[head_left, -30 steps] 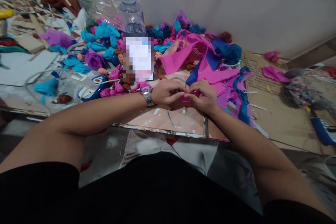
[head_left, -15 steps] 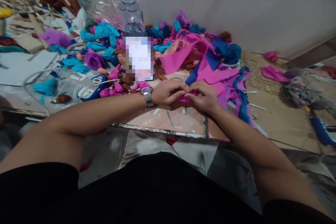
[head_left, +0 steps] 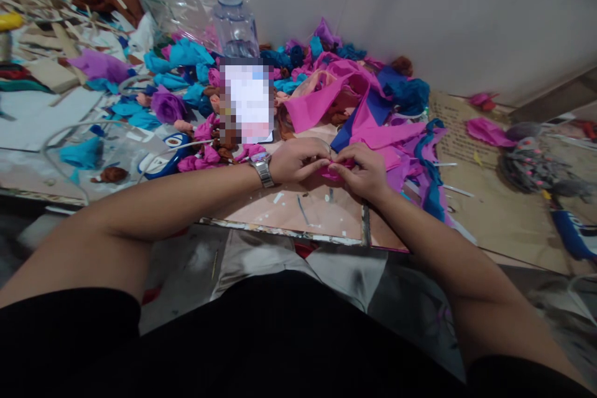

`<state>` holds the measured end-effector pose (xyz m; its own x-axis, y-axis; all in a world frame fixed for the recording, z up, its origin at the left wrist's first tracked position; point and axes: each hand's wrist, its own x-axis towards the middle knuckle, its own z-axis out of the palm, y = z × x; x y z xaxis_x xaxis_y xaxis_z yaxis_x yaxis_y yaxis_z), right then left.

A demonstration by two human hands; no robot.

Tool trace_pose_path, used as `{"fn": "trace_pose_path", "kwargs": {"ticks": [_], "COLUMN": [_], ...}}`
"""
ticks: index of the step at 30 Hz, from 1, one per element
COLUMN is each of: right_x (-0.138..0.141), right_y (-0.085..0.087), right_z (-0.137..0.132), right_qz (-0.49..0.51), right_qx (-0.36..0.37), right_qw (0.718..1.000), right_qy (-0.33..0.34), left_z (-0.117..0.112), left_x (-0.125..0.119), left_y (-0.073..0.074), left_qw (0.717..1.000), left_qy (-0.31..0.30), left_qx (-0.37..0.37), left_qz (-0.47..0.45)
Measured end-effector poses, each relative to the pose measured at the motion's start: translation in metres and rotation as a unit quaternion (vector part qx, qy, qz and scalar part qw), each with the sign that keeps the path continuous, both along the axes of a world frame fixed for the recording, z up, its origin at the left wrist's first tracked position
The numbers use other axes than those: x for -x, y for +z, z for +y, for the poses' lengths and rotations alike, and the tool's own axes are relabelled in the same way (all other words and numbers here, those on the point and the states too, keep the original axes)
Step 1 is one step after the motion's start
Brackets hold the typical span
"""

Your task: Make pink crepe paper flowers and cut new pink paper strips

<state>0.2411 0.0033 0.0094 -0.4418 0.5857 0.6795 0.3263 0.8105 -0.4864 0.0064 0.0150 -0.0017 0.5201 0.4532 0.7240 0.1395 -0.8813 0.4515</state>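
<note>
Both of my hands pinch one small piece of bright pink crepe paper (head_left: 334,173) above the front of the table (head_left: 280,208). My left hand (head_left: 298,161), with a metal watch on the wrist, closes thumb and fingers on its left side. From the right, my right hand (head_left: 359,168) grips the same paper, its fingertips almost touching the left ones. Part of the paper is hidden behind my fingers. Just beyond the hands lie long pink paper strips (head_left: 317,106) and a blue strip (head_left: 344,137).
A propped phone (head_left: 249,99) with a blurred screen stands before a clear bottle (head_left: 237,28). Rolled paper flowers (head_left: 168,104) in several colours crowd the left. Cardboard (head_left: 508,211) lies at right, with a dark wiry bundle (head_left: 527,161). Wood sticks (head_left: 41,25) pile at far left.
The hands stay in nearly the same place, still pinching the pink paper. The fingertips have shifted only slightly, and a little more pink shows between them.
</note>
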Motion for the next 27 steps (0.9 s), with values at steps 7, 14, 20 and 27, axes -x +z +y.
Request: {"fn": "trace_pose_path", "kwargs": {"ticks": [7,14,20,27], "right_x": [-0.0003,-0.0009,-0.0017,-0.0019], "right_y": [0.0000,-0.0009,-0.0020,0.0015], "right_z": [0.0001,-0.0001,0.0012,0.0004], "right_qz": [0.002,-0.026,-0.038,-0.025], "right_qx": [-0.001,0.023,0.034,0.007], "right_qw": [1.000,0.999,0.999,1.000], "right_qy": [0.009,0.006,0.002,-0.009], "left_z": [-0.0029,-0.0029,-0.0032,-0.0022], "left_x": [0.0032,0.0030,0.0022,0.0017], "left_y": [0.0041,0.0042,0.0037,0.0020], "left_qw": [0.998,0.997,0.998,1.000], "left_qy": [-0.057,-0.073,-0.058,-0.004], "left_qx": [-0.009,-0.002,0.005,0.016], "left_qz": [0.012,0.003,-0.007,-0.005]}}
